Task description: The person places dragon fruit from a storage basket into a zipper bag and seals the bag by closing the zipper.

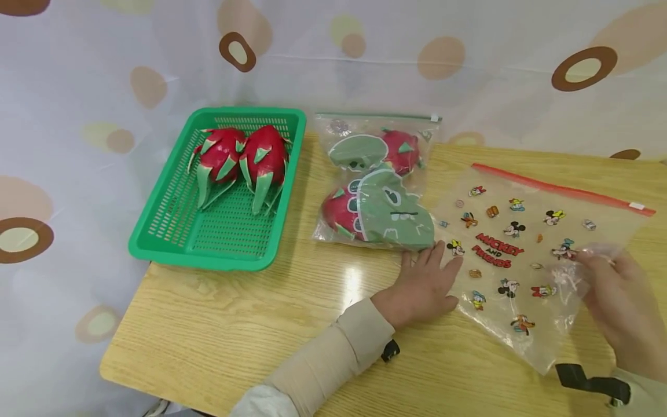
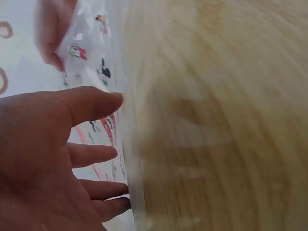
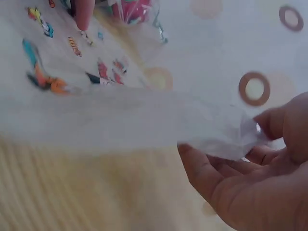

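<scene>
A clear zip bag [image 1: 490, 278] with a red zip strip and printed cartoon characters lies flat on the table's right half, its right side lifted. My right hand [image 1: 620, 307] pinches that raised side; in the right wrist view the plastic [image 3: 226, 130] runs between thumb and fingers. Fingers spread, my left hand [image 1: 419, 286] touches the bag's left edge, seen too beside the bag film [image 2: 96, 53] in the left wrist view. Just beyond the left fingertips is a green-printed zip bag [image 1: 401, 208] with two dragon fruits in it, its slider at the top right.
A green plastic basket [image 1: 216, 260] stands at the table's left, holding two dragon fruits [image 1: 264, 159]. The wooden table [image 1: 219, 330] meets a spotted curtain [image 1: 333, 69] along its back and left side.
</scene>
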Tool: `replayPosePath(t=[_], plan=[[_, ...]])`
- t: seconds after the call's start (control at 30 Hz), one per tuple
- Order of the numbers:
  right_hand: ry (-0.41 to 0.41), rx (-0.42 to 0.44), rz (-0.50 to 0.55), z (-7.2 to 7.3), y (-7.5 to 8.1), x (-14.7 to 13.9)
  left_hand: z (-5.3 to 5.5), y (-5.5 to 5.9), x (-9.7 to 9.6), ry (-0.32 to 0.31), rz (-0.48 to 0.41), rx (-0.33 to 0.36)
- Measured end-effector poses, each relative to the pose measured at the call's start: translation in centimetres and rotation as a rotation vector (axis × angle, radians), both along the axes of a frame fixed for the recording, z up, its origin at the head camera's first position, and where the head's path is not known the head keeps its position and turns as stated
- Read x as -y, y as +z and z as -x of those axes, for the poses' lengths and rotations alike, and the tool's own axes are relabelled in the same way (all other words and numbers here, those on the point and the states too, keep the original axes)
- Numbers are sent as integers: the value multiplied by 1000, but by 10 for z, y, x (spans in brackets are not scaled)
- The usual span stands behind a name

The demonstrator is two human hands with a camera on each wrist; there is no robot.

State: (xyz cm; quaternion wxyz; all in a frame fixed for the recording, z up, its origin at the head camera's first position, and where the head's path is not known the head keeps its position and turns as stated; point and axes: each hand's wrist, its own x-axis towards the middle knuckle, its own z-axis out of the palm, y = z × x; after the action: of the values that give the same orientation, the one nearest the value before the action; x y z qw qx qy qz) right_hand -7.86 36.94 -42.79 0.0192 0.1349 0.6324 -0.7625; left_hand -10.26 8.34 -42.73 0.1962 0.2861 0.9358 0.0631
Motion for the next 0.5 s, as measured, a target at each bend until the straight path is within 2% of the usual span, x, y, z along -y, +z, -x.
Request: replayPosePath(t=[0.17,0.23,0.37,0.5], plan=[[-19,-253,-159,-1,31,25,9,7,1,26,-167,74],[-32,-379,-129,-1,42,36,13,10,0,30,-227,103],[-34,-551,-168,-6,62,54,20,16,-1,36,-329,201],[74,-744,-112,-10,73,61,27,24,-3,32,-450,304]])
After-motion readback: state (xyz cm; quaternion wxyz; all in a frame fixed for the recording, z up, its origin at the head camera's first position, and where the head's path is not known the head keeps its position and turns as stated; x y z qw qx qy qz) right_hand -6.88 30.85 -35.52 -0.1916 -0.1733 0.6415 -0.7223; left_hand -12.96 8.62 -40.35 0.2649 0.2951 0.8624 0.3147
